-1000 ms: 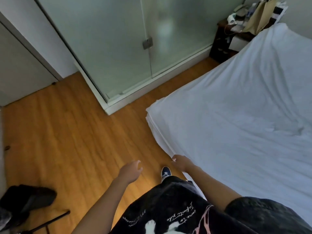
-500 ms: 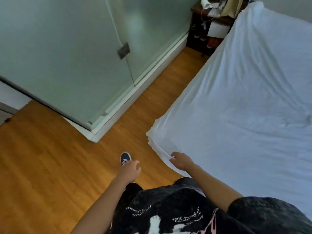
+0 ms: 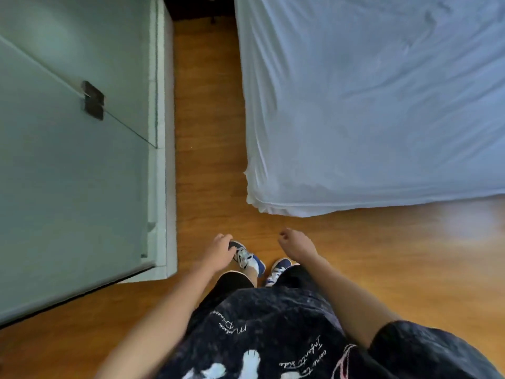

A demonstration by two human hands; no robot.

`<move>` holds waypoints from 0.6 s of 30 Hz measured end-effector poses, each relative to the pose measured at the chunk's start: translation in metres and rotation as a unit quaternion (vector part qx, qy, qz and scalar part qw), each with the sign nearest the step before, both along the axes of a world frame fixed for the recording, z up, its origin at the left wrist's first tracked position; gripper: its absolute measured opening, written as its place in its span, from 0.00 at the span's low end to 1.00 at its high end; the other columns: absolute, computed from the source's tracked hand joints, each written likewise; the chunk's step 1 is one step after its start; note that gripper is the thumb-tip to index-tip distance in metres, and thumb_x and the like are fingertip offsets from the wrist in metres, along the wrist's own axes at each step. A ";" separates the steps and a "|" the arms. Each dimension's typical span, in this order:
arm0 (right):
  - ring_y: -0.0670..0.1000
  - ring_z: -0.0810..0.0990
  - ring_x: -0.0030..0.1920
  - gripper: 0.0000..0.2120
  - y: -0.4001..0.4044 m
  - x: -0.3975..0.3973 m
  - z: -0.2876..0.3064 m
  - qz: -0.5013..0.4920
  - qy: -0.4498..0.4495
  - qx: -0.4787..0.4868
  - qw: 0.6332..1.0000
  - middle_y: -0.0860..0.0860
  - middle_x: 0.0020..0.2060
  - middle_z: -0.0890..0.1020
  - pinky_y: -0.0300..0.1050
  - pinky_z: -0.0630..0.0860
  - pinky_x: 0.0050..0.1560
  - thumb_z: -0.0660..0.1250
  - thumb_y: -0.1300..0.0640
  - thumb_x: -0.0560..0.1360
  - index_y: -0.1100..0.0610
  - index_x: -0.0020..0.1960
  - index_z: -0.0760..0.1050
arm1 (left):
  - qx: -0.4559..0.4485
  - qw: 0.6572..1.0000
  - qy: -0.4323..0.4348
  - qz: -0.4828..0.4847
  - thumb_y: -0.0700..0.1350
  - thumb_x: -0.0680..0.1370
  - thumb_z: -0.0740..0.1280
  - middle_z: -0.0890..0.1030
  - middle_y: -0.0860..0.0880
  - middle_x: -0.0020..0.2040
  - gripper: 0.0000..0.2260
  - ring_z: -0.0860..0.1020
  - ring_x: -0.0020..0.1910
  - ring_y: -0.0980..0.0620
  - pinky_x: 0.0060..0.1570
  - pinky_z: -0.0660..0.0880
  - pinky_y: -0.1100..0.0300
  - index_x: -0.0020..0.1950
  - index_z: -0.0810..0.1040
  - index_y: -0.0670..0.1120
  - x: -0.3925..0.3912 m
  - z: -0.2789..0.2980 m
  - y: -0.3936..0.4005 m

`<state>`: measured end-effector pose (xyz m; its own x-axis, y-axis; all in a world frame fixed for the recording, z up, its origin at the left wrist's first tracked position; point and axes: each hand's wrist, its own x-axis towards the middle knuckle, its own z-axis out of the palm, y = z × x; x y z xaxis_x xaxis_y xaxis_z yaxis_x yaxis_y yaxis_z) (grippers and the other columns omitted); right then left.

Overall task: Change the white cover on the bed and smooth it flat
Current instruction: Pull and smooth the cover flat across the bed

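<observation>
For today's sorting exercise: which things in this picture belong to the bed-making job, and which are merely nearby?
Part of the job: white cover, bed corner, left hand, right hand.

Merely nearby: frosted glass door, its metal hinge, wooden floor, blue shoes.

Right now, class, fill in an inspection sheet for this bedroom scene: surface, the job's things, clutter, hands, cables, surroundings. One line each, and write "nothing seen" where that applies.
Surface: wooden floor runs between the bed and a glass partition; bare where visible.
Job's things: white cover lies over the bed, wrinkled across the top, bunched in folds at the near corner.
Clutter: nothing seen on the floor; dark furniture at the top edge, too cropped to read.
Hands: left hand and right hand hang loosely curled above the floor, holding nothing, apart from the cover.
Cables: nothing seen.
Surroundings: frosted glass partition with a dark hinge on the left; blue-and-white shoes below.
</observation>
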<state>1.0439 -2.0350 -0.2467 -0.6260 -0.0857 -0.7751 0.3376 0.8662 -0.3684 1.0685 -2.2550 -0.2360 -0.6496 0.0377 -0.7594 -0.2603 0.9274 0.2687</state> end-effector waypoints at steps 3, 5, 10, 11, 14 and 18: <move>0.55 0.78 0.57 0.17 -0.002 0.015 -0.021 -0.046 0.007 -0.001 0.999 0.53 0.59 0.80 0.46 0.74 0.51 0.57 0.52 0.79 0.55 0.65 0.74 | -0.014 0.998 0.002 -0.069 0.49 0.82 0.58 0.72 0.45 0.67 0.17 0.71 0.66 0.45 0.62 0.70 0.53 0.70 0.70 0.45 0.003 -0.018 -0.006; 0.55 0.79 0.56 0.16 -0.001 0.022 -0.040 -0.081 0.010 -0.007 0.997 0.54 0.58 0.81 0.46 0.73 0.49 0.57 0.52 0.79 0.55 0.64 0.74 | -0.021 0.995 0.009 -0.101 0.50 0.82 0.57 0.72 0.47 0.68 0.17 0.70 0.66 0.46 0.62 0.69 0.53 0.70 0.70 0.47 0.002 -0.034 -0.007; 0.53 0.80 0.50 0.16 -0.008 0.042 -0.087 -0.204 0.012 -0.021 0.979 0.52 0.54 0.82 0.45 0.74 0.46 0.57 0.53 0.80 0.55 0.64 0.74 | -0.023 0.991 0.019 -0.132 0.49 0.82 0.57 0.74 0.49 0.66 0.17 0.72 0.64 0.48 0.59 0.71 0.54 0.70 0.70 0.49 -0.008 -0.081 -0.011; 0.52 0.80 0.47 0.16 -0.011 0.045 -0.097 -0.225 0.013 -0.022 0.974 0.51 0.52 0.82 0.45 0.73 0.43 0.57 0.52 0.80 0.55 0.64 0.75 | -0.028 0.990 0.025 -0.138 0.50 0.82 0.57 0.74 0.50 0.66 0.16 0.73 0.63 0.49 0.58 0.72 0.54 0.69 0.71 0.50 -0.015 -0.094 -0.011; 0.48 0.77 0.41 0.15 -0.024 0.037 -0.130 -0.276 0.017 -0.029 0.960 0.50 0.51 0.82 0.42 0.70 0.39 0.57 0.52 0.81 0.54 0.63 0.75 | -0.041 0.983 0.060 -0.166 0.50 0.82 0.56 0.76 0.50 0.64 0.16 0.75 0.61 0.48 0.56 0.73 0.54 0.68 0.72 0.49 -0.053 -0.133 -0.013; 0.44 0.76 0.43 0.16 -0.046 0.001 -0.179 -0.361 0.055 -0.053 0.930 0.49 0.53 0.81 0.36 0.70 0.38 0.57 0.52 0.82 0.56 0.65 0.74 | -0.048 0.983 0.140 -0.111 0.48 0.83 0.56 0.79 0.49 0.59 0.14 0.78 0.54 0.49 0.52 0.74 0.55 0.67 0.73 0.47 -0.131 -0.182 -0.008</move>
<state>1.0444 -2.0813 -0.4254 -0.6247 0.3151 -0.7145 0.7721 0.3859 -0.5049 0.9371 -2.2634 -0.4184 -0.8173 0.1401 -0.5589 0.0238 0.9774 0.2102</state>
